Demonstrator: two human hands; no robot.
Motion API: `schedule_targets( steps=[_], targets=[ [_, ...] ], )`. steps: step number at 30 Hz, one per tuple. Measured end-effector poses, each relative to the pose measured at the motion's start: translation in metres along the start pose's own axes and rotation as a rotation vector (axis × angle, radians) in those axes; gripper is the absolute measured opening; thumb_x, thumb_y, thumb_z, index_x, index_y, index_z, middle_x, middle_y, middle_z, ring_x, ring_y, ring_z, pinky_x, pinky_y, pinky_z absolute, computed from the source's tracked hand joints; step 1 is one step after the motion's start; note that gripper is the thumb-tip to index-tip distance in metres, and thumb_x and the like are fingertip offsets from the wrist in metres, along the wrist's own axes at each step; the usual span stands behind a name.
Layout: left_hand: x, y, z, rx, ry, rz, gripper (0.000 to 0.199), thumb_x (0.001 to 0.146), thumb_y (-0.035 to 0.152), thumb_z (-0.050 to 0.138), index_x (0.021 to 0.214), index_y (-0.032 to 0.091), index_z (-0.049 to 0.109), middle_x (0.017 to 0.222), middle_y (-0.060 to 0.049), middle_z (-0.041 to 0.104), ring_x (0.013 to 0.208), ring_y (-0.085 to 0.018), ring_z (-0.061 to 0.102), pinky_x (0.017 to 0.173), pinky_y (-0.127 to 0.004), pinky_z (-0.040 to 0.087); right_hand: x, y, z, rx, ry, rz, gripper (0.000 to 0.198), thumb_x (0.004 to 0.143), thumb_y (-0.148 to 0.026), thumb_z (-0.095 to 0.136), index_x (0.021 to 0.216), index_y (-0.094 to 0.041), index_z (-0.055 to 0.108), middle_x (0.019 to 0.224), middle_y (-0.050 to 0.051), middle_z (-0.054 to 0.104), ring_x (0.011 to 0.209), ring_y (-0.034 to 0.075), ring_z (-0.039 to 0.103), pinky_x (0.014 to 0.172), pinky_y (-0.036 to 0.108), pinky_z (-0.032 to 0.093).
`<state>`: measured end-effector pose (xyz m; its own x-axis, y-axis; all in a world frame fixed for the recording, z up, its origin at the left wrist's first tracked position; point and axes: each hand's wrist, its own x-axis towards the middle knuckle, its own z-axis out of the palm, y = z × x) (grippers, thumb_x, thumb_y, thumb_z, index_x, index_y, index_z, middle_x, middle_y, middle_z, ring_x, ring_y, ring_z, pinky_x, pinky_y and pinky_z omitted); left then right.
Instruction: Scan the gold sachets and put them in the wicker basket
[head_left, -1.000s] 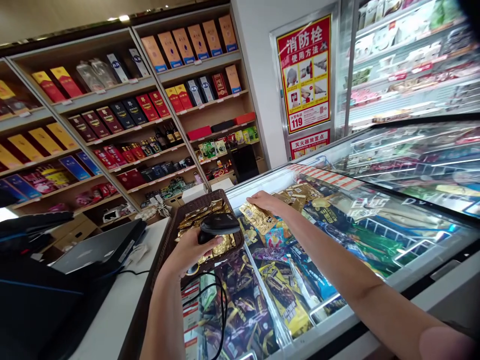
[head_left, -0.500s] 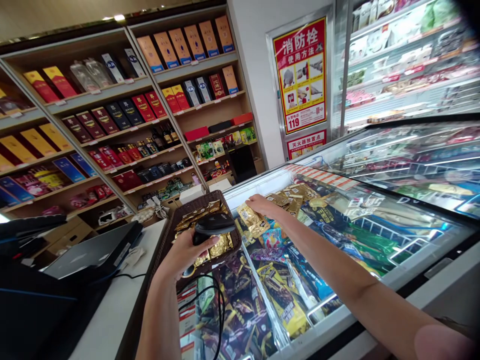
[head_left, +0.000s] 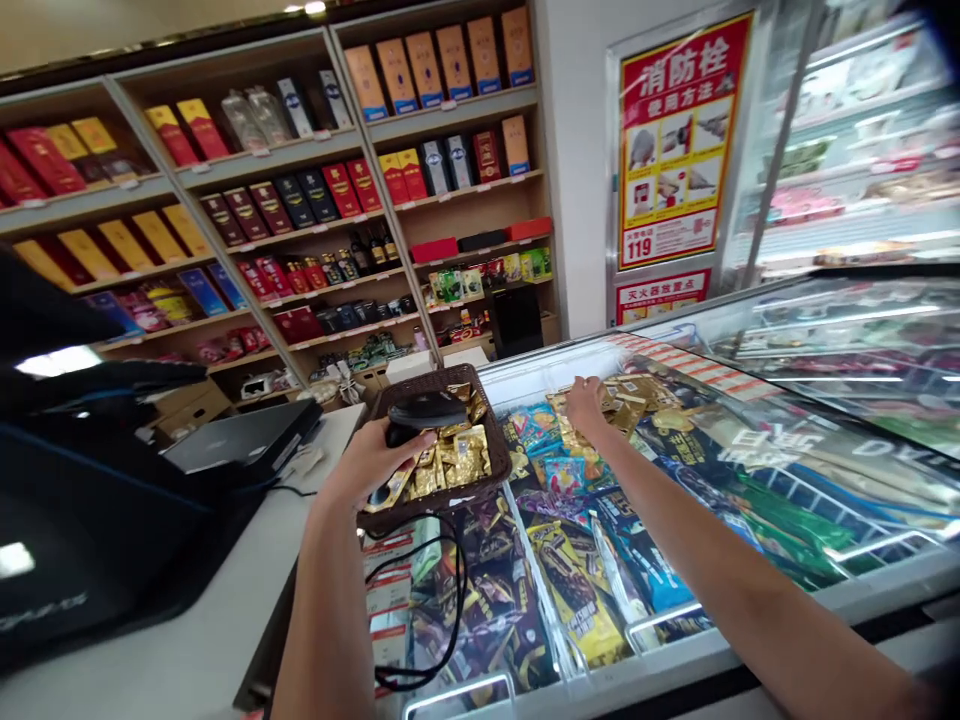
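Spanning the right half of the shop, a long glass-topped chest freezer (head_left: 757,560) packed with bright ice-cream wrappers; behind it, tall wooden wall shelves (head_left: 315,160) lined with red, gold and blue boxed bottles, and a red-and-yellow fire-hydrant notice (head_left: 679,140) on the white pillar. Left, a pale counter (head_left: 217,630) carrying a dark till screen (head_left: 90,520). Resting where counter meets freezer lid, a brown woven basket (head_left: 442,495) holding gold foil sachets. Shifted since half a second ago: the right hand (head_left: 585,405), then pinching one gold sachet midway between basket and pile, now back at the loose heap of gold foil sachets (head_left: 626,395) lying on the glass lid well beyond the basket, fingers curled down onto the packets; whether anything is pinched cannot be told. Suggests one sachet dealt with and another being fetched. Right arm stretched long and nearly straight across the glass. Left hand (head_left: 375,460) unchanged in place, wrapped tight around a black handheld barcode scanner (head_left: 424,412), its head poised over the basket's near rim, its black cable (head_left: 442,600) looping down over the freezer front; left forearm raised steeply from the frame's bottom edge.
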<state>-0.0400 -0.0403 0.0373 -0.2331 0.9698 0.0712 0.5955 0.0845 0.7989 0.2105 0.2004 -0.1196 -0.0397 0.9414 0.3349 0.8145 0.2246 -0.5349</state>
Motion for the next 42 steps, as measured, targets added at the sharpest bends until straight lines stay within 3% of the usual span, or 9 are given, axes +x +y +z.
schedule_targets(
  steps=[3, 6, 11, 16, 19, 24, 28, 35, 42],
  targets=[
    [-0.003, -0.008, -0.012, 0.059, 0.089, -0.005, 0.044, 0.062, 0.06, 0.073, 0.071, 0.019, 0.061, 0.056, -0.001, 0.059, 0.051, -0.015, 0.051, 0.049, -0.024, 0.03, -0.009, -0.013, 0.004, -0.066, 0.058, -0.007, 0.04, 0.089, -0.013, 0.047, 0.128, -0.005, 0.05, 0.137, 0.028, 0.036, 0.127, 0.041, 0.033, 0.098, 0.052, 0.03],
    [-0.007, -0.014, -0.024, 0.07, 0.217, -0.03, 0.045, 0.061, 0.061, 0.073, 0.073, 0.019, 0.06, 0.057, -0.002, 0.061, 0.052, -0.017, 0.054, 0.049, -0.025, 0.033, -0.023, -0.05, 0.003, -0.063, 0.031, -0.197, 0.032, 0.092, -0.025, 0.051, 0.121, -0.013, 0.059, 0.134, 0.02, 0.043, 0.124, 0.036, 0.038, 0.099, 0.048, 0.032],
    [-0.017, -0.018, -0.039, 0.011, 0.344, -0.02, 0.045, 0.063, 0.061, 0.072, 0.072, 0.019, 0.059, 0.061, -0.003, 0.063, 0.056, -0.018, 0.06, 0.053, -0.026, 0.038, -0.066, -0.147, 0.01, 0.046, -0.312, -0.586, 0.028, 0.095, -0.033, 0.047, 0.111, -0.016, 0.063, 0.122, 0.013, 0.057, 0.11, 0.024, 0.055, 0.096, 0.035, 0.039],
    [-0.022, -0.018, -0.042, 0.019, 0.32, 0.025, 0.043, 0.067, 0.06, 0.07, 0.073, 0.019, 0.06, 0.06, -0.003, 0.063, 0.057, -0.017, 0.059, 0.053, -0.026, 0.038, -0.095, -0.232, 0.038, -0.117, -0.506, -0.792, 0.048, 0.088, -0.04, 0.059, 0.131, -0.018, 0.051, 0.131, 0.015, 0.057, 0.12, 0.03, 0.052, 0.095, 0.039, 0.041],
    [-0.023, -0.017, -0.043, 0.061, 0.31, 0.052, 0.041, 0.068, 0.058, 0.069, 0.069, 0.018, 0.059, 0.061, -0.003, 0.063, 0.057, -0.017, 0.058, 0.054, -0.026, 0.038, -0.093, -0.256, 0.054, -0.251, -0.59, -1.09, 0.051, 0.083, -0.022, 0.066, 0.132, -0.025, 0.052, 0.138, 0.009, 0.054, 0.128, 0.027, 0.047, 0.102, 0.038, 0.037],
    [-0.027, -0.012, -0.042, 0.035, 0.302, 0.043, 0.04, 0.069, 0.057, 0.069, 0.069, 0.018, 0.058, 0.059, -0.002, 0.062, 0.055, -0.015, 0.055, 0.053, -0.025, 0.037, -0.088, -0.252, 0.051, -0.336, -0.488, -1.241, 0.048, 0.077, -0.032, 0.076, 0.121, -0.02, 0.061, 0.128, 0.012, 0.061, 0.121, 0.029, 0.052, 0.099, 0.036, 0.039],
    [-0.023, -0.011, -0.038, -0.008, 0.276, 0.035, 0.042, 0.067, 0.058, 0.071, 0.069, 0.018, 0.058, 0.058, -0.002, 0.061, 0.052, -0.015, 0.053, 0.051, -0.025, 0.035, -0.092, -0.224, 0.026, -0.175, -0.365, -1.135, 0.024, 0.09, -0.033, 0.06, 0.111, -0.022, 0.062, 0.116, 0.008, 0.066, 0.103, 0.023, 0.062, 0.081, 0.028, 0.044],
    [-0.008, -0.006, -0.015, -0.073, 0.255, 0.038, 0.043, 0.065, 0.059, 0.071, 0.071, 0.019, 0.057, 0.059, -0.001, 0.058, 0.053, -0.014, 0.052, 0.05, -0.025, 0.033, -0.061, -0.132, -0.02, 0.113, -0.183, -0.544, 0.026, 0.097, -0.04, 0.043, 0.101, -0.022, 0.062, 0.088, 0.004, 0.071, 0.078, 0.018, 0.064, 0.061, 0.024, 0.037],
    [0.002, 0.008, 0.019, -0.108, 0.062, 0.016, 0.042, 0.063, 0.057, 0.074, 0.072, 0.02, 0.055, 0.058, 0.003, 0.054, 0.054, -0.013, 0.052, 0.052, -0.024, 0.036, -0.01, -0.053, -0.055, 0.34, -0.345, -0.162, 0.022, 0.087, -0.035, 0.056, 0.076, -0.017, 0.064, 0.07, 0.002, 0.063, 0.062, 0.014, 0.055, 0.052, 0.022, 0.035]
  ],
)
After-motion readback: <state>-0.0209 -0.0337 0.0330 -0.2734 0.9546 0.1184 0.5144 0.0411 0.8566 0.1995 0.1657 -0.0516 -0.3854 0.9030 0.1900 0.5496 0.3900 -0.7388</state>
